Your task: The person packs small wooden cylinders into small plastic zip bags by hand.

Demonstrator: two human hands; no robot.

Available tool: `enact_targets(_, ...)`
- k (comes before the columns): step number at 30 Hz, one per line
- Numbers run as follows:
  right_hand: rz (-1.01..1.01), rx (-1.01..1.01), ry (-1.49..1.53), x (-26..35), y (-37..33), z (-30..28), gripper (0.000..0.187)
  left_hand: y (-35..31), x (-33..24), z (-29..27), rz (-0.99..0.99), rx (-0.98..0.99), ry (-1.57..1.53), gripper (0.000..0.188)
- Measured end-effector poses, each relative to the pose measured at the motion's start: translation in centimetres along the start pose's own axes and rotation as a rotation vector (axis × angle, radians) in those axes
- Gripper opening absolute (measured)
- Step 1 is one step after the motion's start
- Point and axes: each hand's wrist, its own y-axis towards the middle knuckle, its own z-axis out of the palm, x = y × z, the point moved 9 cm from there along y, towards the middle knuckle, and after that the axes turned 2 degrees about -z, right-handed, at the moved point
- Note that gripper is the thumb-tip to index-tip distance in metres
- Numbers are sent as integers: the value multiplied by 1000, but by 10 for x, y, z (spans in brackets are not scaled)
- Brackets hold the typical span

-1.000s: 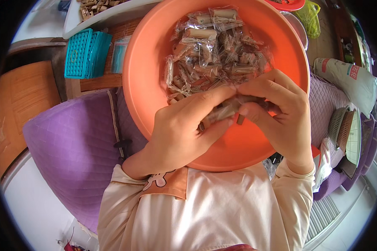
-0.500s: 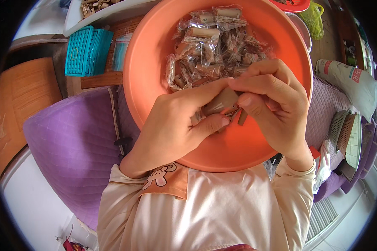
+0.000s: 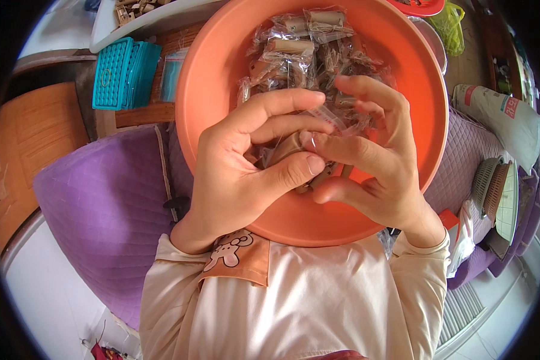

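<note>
In front of me, over a wide orange basin (image 3: 193, 114), my left hand (image 3: 240, 162) grips a small tan tube-like piece (image 3: 287, 150) between thumb and fingers. Clear plastic film (image 3: 327, 117) shows just beyond the piece. My right hand (image 3: 375, 147) has its fingers apart, the index fingertip touching the right end of the piece and the thumb lower and free of it. Behind my hands, the basin holds a heap of similar tan pieces in clear bags (image 3: 291, 48). Some loose pieces under my fingers are partly hidden.
Stacked teal trays (image 3: 113, 75) stand at the left on a wooden surface, near a white tub (image 3: 162, 18) of loose wooden pieces. Purple quilted seating (image 3: 105, 198) flanks the basin. At the right lie a white sack (image 3: 498, 123) and baskets (image 3: 492, 186). A green plastic bag (image 3: 447, 30) sits far right.
My left hand has tilted, and its fingers have lifted apart from the thumb. My right hand has turned and spread its fingers, its index finger now on the piece.
</note>
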Motion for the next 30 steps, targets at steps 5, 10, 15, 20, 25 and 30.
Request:
enact_targets(5, -21, -46, 56, -6, -4, 0, 22, 1, 3, 12, -70, 66, 10, 41)
enact_targets(10, -185, -59, 104, 1, -9, 1, 30, 0, 4, 20, 14, 50, -156, 52)
enact_targets(15, 347, -234, 1071, -35, -18, 20, 71, -1, -4, 10, 136, -20, -142, 54)
enact_targets(20, 309, -113, 720, -25, -14, 15, 28, -6, -18, 18, 376, -18, 39, 54)
enact_targets(25, 366, -116, 596, -26, -18, 17, 25, -12, -22, 17, 524, -26, 301, 64)
enact_targets(30, 461, -98, 732, -29, -25, 27, 30, -25, -42, 17, 834, -207, 687, 63)
